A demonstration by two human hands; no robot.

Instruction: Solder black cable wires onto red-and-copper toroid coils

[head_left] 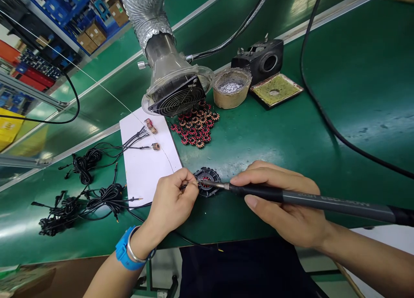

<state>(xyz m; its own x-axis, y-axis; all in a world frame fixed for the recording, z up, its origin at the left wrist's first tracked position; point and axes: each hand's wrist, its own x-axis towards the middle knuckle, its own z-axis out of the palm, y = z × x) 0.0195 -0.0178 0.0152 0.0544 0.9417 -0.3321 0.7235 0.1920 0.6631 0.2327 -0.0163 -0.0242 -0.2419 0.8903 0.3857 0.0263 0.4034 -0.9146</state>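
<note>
My right hand point(287, 203) is wrapped around a soldering iron point(310, 199) with a black and grey handle. Its metal tip reaches left to a round black toothed holder point(211, 190) with a red wound coil point(205, 181) in its middle. Close against the holder's left side, my left hand point(176, 199) is closed in a pinch. A thin solder wire point(123, 103) slants down from the upper left into these fingers. Some dark cable shows beside the fingertips too, but my fingers hide exactly where it ends and where the tip touches.
Beyond the holder lies a pile of small red-and-copper coils point(197, 127) under a fume extractor point(177, 91). A tub of solder bits point(231, 97), an iron stand point(258, 61) and a sponge tray point(276, 91) stand behind. Black cable bundles point(106, 199) and white paper point(145, 168) are left.
</note>
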